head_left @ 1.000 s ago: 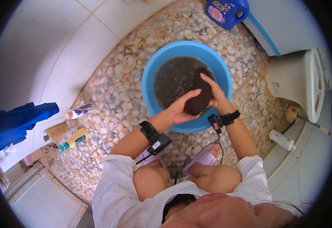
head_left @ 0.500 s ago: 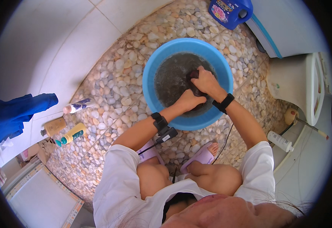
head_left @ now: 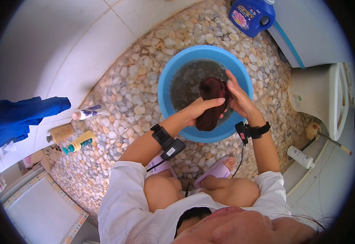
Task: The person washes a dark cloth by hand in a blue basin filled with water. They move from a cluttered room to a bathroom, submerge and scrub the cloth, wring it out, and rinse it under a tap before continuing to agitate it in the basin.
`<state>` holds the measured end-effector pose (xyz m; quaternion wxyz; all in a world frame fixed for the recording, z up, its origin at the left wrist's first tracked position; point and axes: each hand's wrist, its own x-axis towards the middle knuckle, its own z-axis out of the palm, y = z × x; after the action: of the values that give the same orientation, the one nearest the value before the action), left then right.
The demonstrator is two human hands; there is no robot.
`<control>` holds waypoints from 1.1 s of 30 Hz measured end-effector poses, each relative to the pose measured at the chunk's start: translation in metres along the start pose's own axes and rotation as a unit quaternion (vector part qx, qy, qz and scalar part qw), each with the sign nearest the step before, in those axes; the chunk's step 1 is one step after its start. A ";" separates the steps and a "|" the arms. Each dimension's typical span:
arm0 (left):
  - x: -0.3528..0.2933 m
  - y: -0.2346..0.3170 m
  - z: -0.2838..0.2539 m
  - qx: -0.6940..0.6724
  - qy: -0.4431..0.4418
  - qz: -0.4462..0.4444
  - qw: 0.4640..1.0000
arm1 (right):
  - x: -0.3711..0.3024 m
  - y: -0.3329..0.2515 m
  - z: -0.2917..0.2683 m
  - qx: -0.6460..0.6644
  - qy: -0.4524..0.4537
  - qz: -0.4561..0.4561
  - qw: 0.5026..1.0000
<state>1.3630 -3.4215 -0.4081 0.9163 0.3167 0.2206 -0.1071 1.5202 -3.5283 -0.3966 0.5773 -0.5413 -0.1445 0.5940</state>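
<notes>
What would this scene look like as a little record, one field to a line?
left hand: holds the dark cloth, thumb across it
right hand: at the cloth's right side; whether it grips is unclear
dark cloth: bunched up, over the basin
blue basin: on the pebble-patterned floor, holding murky water
blue jug: beyond the basin, toward the upper right
yellow bottle: left of the basin
white bottle: right of the basin
blue fabric: far left
</notes>
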 end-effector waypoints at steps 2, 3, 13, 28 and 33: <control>0.000 0.003 0.008 -0.088 -0.066 -0.018 0.994 | -0.006 0.015 -0.011 0.120 -0.058 -0.026 0.991; 0.000 0.004 0.010 -0.132 -0.099 -0.027 0.986 | -0.010 0.019 -0.014 0.178 -0.087 -0.040 0.979; 0.013 -0.019 0.001 -0.115 -0.007 -0.063 0.991 | 0.021 -0.002 0.016 -0.094 0.042 0.016 0.995; 0.025 -0.041 -0.017 0.203 0.046 0.094 0.974 | 0.035 0.035 0.005 -0.377 0.078 -0.032 0.922; -0.001 -0.005 0.004 -0.148 -0.069 -0.082 0.983 | 0.002 -0.001 -0.009 0.054 -0.097 -0.011 0.994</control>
<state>1.3621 -3.4282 -0.4077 0.9540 0.1504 0.1959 -0.1698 1.5287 -3.5307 -0.4000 0.5951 -0.4474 -0.1734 0.6446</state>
